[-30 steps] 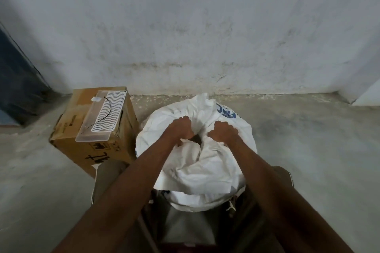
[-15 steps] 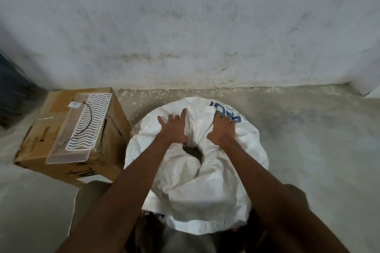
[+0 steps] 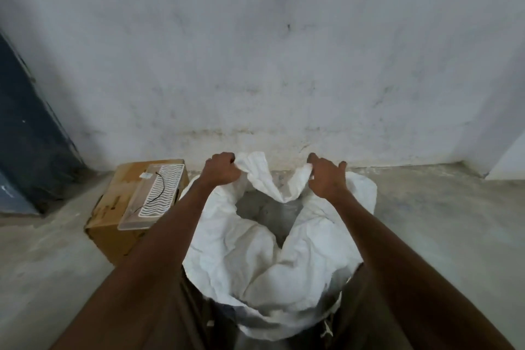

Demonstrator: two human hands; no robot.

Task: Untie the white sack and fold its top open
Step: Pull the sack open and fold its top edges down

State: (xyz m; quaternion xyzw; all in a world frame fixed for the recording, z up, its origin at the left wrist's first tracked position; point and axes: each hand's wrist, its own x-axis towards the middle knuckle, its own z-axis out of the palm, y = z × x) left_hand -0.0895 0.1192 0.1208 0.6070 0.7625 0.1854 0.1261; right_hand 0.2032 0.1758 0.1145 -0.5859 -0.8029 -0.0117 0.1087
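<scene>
White woven plastic sack [image 3: 264,258] stands on the concrete floor [image 3: 443,230], mouth already loose. The left hand [image 3: 223,172] is clenched on the far rim; the right hand [image 3: 326,176] pinches it beside. The cloth seems light, soft and slippery, so hold the rim edge.

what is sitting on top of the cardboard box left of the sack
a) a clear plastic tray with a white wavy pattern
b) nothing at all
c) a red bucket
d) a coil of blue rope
a: a clear plastic tray with white wavy lines and a thin black wire across it lies on the cardboard box, left of the white sack.
</scene>
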